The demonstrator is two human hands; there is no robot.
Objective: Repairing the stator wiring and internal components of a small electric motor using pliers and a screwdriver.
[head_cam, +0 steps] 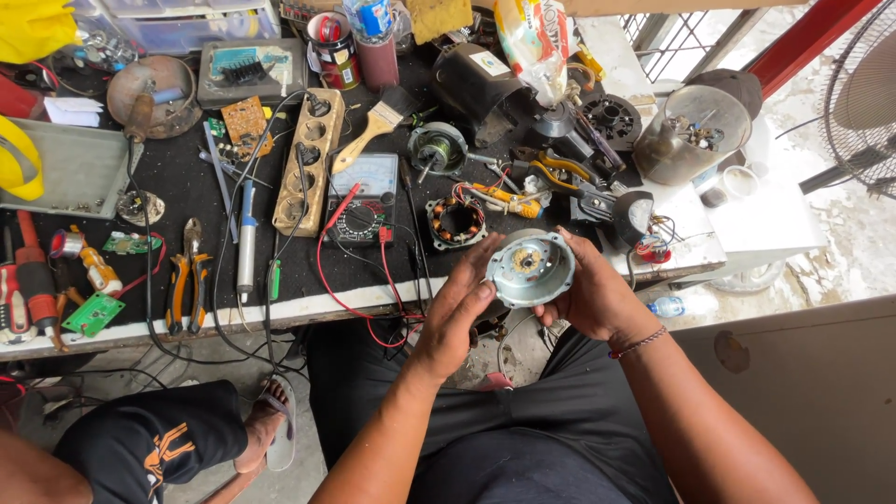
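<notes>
Cluttered black workbench [187, 187] lay behind the round metal motor cover [530, 269], held above the lap, left hand [455, 317] at seven o'clock, right hand [593, 297] at four, fingers clamped on its rim. Grip seemed light; it could slip onto the multimeter [367, 198] leads at ten.

— Where's the motor cover [530, 268] from where I'm watching?

— Dead centre, just off the workbench's [177, 182] near edge, between my left hand [455, 317] at seven o'clock of it and my right hand [588, 294] at four.

— And the stator [456, 221]?

— On the bench at eleven o'clock of the cover, with the multimeter [366, 199] just beside it at nine.

— Farther out?

— The pliers [189, 275] lie well off at nine o'clock near the bench edge. The brush [376, 121] lies at twelve of the meter. A standing fan [863, 93] is far out at two.
</notes>
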